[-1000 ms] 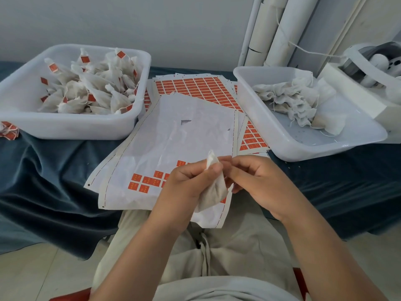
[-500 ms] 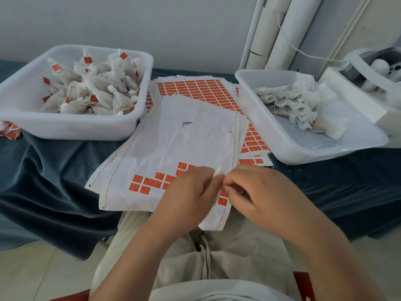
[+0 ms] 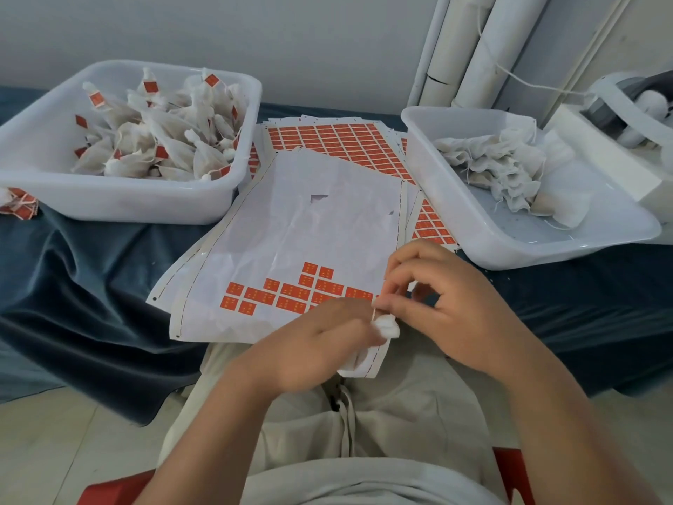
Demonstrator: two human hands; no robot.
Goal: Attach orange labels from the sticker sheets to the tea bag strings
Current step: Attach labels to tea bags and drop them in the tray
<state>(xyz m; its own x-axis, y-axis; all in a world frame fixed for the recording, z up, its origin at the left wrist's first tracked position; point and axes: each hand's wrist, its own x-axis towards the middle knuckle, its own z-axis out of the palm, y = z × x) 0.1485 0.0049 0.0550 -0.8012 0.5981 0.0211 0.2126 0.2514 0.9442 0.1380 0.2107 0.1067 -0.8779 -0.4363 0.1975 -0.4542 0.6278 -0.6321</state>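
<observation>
Head view: hands meet over sticker sheet (image 3: 302, 227) near edge.
Left hand (image 3: 320, 344): grips tea bag (image 3: 388, 324).
Right hand (image 3: 455, 308): pinches tea bag's knotted top.
Orange labels (image 3: 291, 295): just ahead of Left hand.

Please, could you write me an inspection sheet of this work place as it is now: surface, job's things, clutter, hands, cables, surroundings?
Surface: table under a creased dark blue cloth.
Job's things: top sticker sheet mostly peeled, orange labels left near its front edge; fuller sheets beneath; left tub holds labelled bags, right tub unlabelled ones.
Clutter: small heap with orange labels beside the left tub.
Hands: left hand grips a tea bag; right hand pinches its top.
Cables: white cord from the tubes toward the device.
Surroundings: white tubes against the wall; white device at right.
</observation>
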